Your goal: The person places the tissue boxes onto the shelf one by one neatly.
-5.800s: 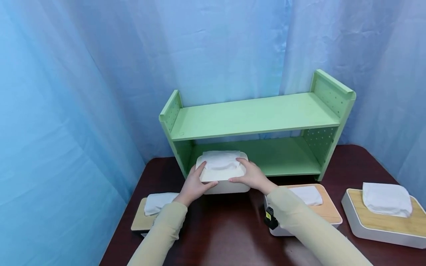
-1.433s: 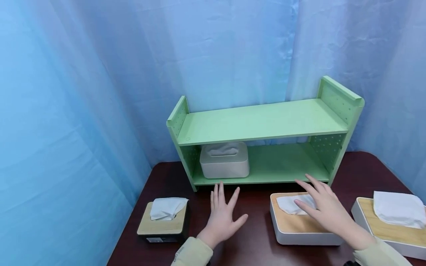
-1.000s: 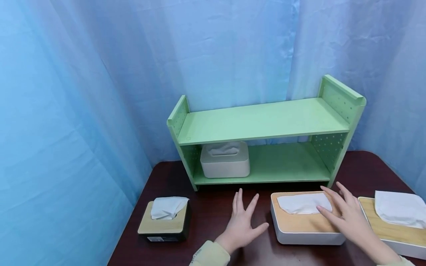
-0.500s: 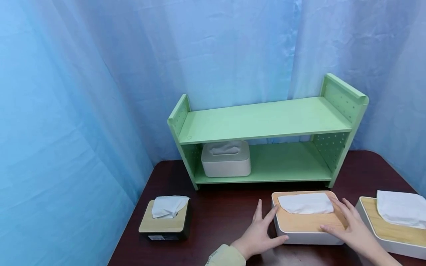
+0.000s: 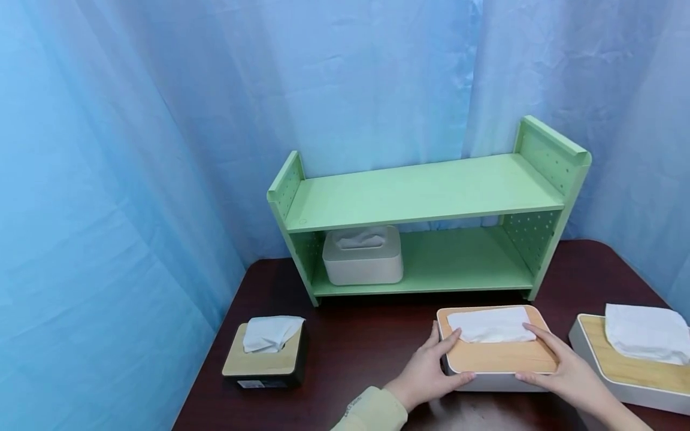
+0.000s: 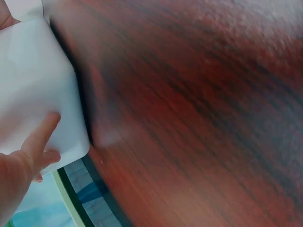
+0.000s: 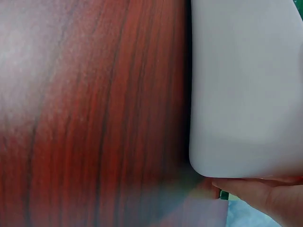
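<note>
A tissue box (image 5: pixel 501 358) with a white body and a light wooden lid lies on the dark table, a white tissue (image 5: pixel 490 325) draped over its top. At its left end my left hand (image 5: pixel 423 372) grips it, thumb at the front face and fingers along the side. My right hand (image 5: pixel 572 374) holds the opposite end, one finger over the lid and the thumb at the front. The left wrist view has fingers (image 6: pixel 35 142) against the white wall (image 6: pixel 42 85). In the right wrist view, the right hand (image 7: pixel 265 196) touches the box's end (image 7: pixel 246 94).
Behind stands a green two-tier shelf (image 5: pixel 420 194), with an all-white tissue box (image 5: pixel 363 270) at the left of its lower tier. A small black tissue box (image 5: pixel 264 361) with a wooden lid lies left, and a wider wood-topped one (image 5: pixel 641 377) right. Blue curtains (image 5: pixel 377 78) enclose the table.
Earlier both hands held the all-white tissue box before the shelf; it now sits on the lower tier. Both hands have since moved to the wood-lidded box and taken hold of its ends.
</note>
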`<state>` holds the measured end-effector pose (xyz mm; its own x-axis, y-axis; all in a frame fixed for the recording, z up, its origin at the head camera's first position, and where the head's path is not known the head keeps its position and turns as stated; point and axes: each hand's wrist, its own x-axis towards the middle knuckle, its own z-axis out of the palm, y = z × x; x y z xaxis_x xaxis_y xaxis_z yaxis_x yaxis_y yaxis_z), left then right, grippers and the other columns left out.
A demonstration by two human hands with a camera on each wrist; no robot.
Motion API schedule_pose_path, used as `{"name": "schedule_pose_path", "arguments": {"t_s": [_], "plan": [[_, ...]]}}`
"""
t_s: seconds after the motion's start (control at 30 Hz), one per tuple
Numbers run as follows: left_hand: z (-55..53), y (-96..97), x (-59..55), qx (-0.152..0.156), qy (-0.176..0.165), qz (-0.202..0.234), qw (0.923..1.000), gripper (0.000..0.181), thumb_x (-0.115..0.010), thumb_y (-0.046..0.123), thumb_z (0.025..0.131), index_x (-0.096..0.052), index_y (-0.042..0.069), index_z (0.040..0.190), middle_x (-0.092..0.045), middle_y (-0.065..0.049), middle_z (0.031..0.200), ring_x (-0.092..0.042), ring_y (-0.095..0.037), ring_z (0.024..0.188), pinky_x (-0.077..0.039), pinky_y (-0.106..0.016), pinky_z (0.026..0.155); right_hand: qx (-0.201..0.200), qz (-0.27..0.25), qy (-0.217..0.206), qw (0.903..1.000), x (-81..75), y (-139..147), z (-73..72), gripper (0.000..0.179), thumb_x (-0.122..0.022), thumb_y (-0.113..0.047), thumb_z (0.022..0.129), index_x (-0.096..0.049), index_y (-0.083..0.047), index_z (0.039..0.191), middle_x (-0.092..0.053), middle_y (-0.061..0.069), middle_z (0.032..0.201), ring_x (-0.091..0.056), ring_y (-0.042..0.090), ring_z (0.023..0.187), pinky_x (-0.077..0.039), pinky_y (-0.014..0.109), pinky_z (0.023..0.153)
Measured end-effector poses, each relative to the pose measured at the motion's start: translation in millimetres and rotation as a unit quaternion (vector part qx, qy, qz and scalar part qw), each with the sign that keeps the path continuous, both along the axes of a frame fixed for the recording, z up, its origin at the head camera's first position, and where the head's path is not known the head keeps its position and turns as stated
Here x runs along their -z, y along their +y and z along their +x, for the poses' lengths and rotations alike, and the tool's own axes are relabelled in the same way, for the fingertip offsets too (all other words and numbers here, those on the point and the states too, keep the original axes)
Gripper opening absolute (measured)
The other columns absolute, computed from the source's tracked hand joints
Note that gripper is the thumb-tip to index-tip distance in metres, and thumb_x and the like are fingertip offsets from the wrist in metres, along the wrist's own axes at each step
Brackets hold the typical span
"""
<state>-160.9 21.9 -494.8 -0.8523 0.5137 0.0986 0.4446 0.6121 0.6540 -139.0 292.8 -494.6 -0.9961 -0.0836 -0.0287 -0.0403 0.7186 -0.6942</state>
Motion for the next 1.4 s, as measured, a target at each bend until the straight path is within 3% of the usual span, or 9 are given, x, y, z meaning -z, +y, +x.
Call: {"name": "schedule_pose_path", "arguments": {"t_s": [0.4,0.8,0.87,0.97,1.07,1.17,1.27,1.37,1.4], "plan": [[-1.1,0.7,2.2,-0.002,-0.002,0.016,0.9999,0.073,-0.068,0.049,0.083,-0.036,0.03,0.146,-0.023,-0.029,0.15,-0.047,-0.037,0.126,-0.048,-0.032,0.093,0.016,-0.016,-0.014,0.9996,-0.5,-1,1.7,0.095,-0.078,-0.035,0.077,-0.024,-0.004,0.149,-0.023,0.038,0.145,-0.034,0.053,0.123,-0.036,0.064,0.087],[-0.7,-4.4,0.5,0.001,0.018,0.011,0.9998,0.073,-0.07,0.048,0.081,-0.041,0.025,0.144,-0.027,-0.033,0.147,-0.048,-0.034,0.125,-0.047,-0.028,0.094,0.027,0.002,0.021,0.9994,-3.5,-8,4.0,0.093,-0.082,-0.036,0.071,-0.034,-0.004,0.145,-0.034,0.037,0.14,-0.04,0.05,0.12,-0.039,0.058,0.086],[-2.5,-5.3,-3.1,-0.004,0.032,0.017,0.9993,0.073,-0.071,0.048,0.081,-0.042,0.025,0.144,-0.027,-0.032,0.147,-0.048,-0.032,0.126,-0.046,-0.027,0.095,0.029,-0.004,0.066,0.9974,-6.1,-9,2.2,0.092,-0.085,-0.033,0.068,-0.038,-0.008,0.143,-0.039,0.034,0.14,-0.043,0.029,0.126,-0.041,0.04,0.09],[-6.7,-8.0,-11.8,-0.008,0.062,0.024,0.9977,0.074,-0.072,0.046,0.08,-0.042,0.022,0.143,-0.026,-0.03,0.149,-0.047,-0.03,0.127,-0.045,-0.025,0.097,0.027,-0.026,0.136,0.99,-12.1,-12,-2.0,0.092,-0.087,-0.027,0.064,-0.041,-0.012,0.142,-0.042,0.031,0.139,-0.032,-0.009,0.124,-0.031,0.013,0.087],[-12.7,-12.0,-20.3,-0.003,0.098,0.029,0.9947,0.075,-0.073,0.043,0.08,-0.043,0.018,0.143,-0.023,-0.029,0.15,-0.046,-0.029,0.128,-0.044,-0.022,0.097,0.022,-0.052,0.171,0.9837,-18.9,-18,-7.2,0.092,-0.088,-0.024,0.064,-0.041,-0.016,0.143,-0.04,0.029,0.141,-0.022,-0.027,0.109,-0.02,0.001,0.08],[-20.0,-16.2,-26.1,0.009,0.121,0.04,0.9918,0.076,-0.074,0.039,0.08,-0.042,0.015,0.144,-0.019,-0.026,0.153,-0.044,-0.028,0.13,-0.043,-0.019,0.097,0.024,-0.07,0.169,0.9828,-23.8,-22,-13.0,0.094,-0.087,-0.023,0.066,-0.038,-0.018,0.145,-0.031,0.029,0.147,-0.022,-0.008,0.13,-0.022,0.006,0.088],[-28.4,-20.0,-29.2,0.017,0.134,0.052,0.9895,0.076,-0.076,0.035,0.08,-0.041,0.014,0.144,-0.014,-0.023,0.155,-0.042,-0.026,0.133,-0.042,-0.018,0.098,0.03,-0.085,0.162,0.9826,-27.3,-26,-20.9,0.096,-0.087,-0.021,0.066,-0.036,-0.018,0.147,-0.022,0.029,0.151,-0.02,0.028,0.142,-0.031,0.037,0.103],[-37.0,-23.0,-29.3,0.019,0.14,0.062,0.9881,0.076,-0.077,0.032,0.08,-0.041,0.014,0.144,-0.012,-0.022,0.156,-0.041,-0.027,0.134,-0.042,-0.021,0.099,0.032,-0.098,0.159,0.9819,-30.4,-30,-30.2,0.098,-0.088,-0.02,0.065,-0.035,-0.016,0.147,-0.016,0.031,0.152,-0.017,0.052,0.137,-0.028,0.067,0.09],[-39.8,-23.7,-28.6,0.019,0.14,0.065,0.9879,0.076,-0.077,0.031,0.079,-0.041,0.014,0.144,-0.012,-0.021,0.156,-0.04,-0.026,0.135,-0.042,-0.021,0.099,0.032,-0.099,0.158,0.9819,-30.7,-31,-33.2,0.098,-0.088,-0.02,0.064,-0.035,-0.016,0.147,-0.017,0.03,0.152,-0.016,0.052,0.137,-0.028,0.068,0.09]]}}
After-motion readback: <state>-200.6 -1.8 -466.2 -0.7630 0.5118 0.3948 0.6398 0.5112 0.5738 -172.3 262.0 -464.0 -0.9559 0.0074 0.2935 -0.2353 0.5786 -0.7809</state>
